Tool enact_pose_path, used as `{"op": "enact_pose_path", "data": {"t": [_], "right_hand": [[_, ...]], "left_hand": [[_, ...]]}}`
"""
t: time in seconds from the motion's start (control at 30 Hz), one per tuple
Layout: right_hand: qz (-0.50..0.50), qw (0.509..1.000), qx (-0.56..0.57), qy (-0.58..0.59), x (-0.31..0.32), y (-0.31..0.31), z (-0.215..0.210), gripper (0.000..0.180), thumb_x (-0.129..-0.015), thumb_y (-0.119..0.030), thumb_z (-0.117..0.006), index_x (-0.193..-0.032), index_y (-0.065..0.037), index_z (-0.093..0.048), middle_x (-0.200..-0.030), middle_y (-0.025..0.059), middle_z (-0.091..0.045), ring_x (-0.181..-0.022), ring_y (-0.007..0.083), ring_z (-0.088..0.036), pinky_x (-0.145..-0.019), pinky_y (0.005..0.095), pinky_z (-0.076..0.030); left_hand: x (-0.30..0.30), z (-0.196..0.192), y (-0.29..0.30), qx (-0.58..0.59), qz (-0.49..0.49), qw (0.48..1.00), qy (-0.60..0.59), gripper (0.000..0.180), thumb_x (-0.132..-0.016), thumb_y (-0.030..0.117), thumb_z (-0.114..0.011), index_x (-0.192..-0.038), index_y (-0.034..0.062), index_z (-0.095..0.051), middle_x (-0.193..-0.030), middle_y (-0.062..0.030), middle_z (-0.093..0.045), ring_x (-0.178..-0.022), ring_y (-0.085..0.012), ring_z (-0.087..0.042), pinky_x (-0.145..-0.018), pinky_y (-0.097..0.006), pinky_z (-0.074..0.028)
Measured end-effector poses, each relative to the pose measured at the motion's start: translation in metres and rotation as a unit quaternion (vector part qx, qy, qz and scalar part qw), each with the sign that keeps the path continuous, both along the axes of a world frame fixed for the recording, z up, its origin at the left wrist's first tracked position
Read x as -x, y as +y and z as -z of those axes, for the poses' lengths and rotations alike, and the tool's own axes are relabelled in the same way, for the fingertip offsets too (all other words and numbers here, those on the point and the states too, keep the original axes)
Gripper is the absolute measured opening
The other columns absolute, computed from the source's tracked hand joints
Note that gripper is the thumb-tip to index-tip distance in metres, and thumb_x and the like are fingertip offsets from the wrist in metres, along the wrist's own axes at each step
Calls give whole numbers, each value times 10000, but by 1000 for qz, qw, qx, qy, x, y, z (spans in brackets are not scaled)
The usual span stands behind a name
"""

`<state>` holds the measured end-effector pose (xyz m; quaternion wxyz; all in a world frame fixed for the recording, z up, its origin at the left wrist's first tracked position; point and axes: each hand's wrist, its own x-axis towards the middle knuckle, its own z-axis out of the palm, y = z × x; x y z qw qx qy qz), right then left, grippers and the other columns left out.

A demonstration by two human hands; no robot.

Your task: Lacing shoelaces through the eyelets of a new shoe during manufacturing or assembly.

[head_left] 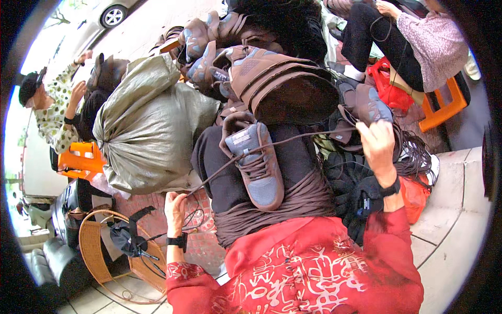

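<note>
A brown and grey-blue shoe [260,180] lies on my dark-trousered lap, toe toward me, with lacing across its front. From its eyelets a brown shoelace [303,136] stretches out to both sides. My left hand [174,206], low on the left, pinches one end of the lace. Raised to the right, my right hand [377,145] is closed on the other end, the lace drawn fairly straight between them. A thick bundle of brown laces [293,201] is draped over my thighs below the shoe. The shoe is not touched by either hand.
Beyond my knees stand stacked brown shoe uppers [282,78], beside a bulging grey-green sack [151,125]. Black shoes or gloves [345,188] lie at my right. Orange stools [444,104], a wicker chair [94,251] and two seated people [434,47] are around me.
</note>
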<state>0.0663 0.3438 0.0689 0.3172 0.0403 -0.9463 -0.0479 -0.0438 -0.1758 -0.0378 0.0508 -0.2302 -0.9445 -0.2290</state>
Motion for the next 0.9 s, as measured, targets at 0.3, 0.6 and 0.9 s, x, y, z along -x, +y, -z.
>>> {"op": "enact_pose_path", "data": {"t": [0.3,0.6,0.9], "right_hand": [[-112,991,71,19,50,-45,53,170,-740,-114,-531,-896,-61,-572,-638,50,-502,-631,206,-526,-616,338,-424],[-118,650,689,-298,76,-105,62,123,-826,-76,-543,-911,-9,-603,-717,20,-613,-578,73,-552,-495,210,-428],[-135,735,597,-292,91,-111,73,149,-773,-155,-611,-815,-14,-635,-733,76,-646,-674,128,-601,-632,282,-468]], "left_hand": [[57,-7,56,-118,-103,987,-17,151,-833,101,-552,-901,-1,-641,-833,-155,-648,-737,-271,-627,-709,-330,-478],[76,-68,143,-532,-81,806,-248,225,-824,50,-588,-1036,-28,-582,-770,-61,-612,-684,-115,-587,-622,-217,-479],[55,-83,208,-458,43,787,-410,157,-884,156,-524,-865,11,-584,-738,-40,-600,-514,-57,-471,-442,-176,-345]]}}
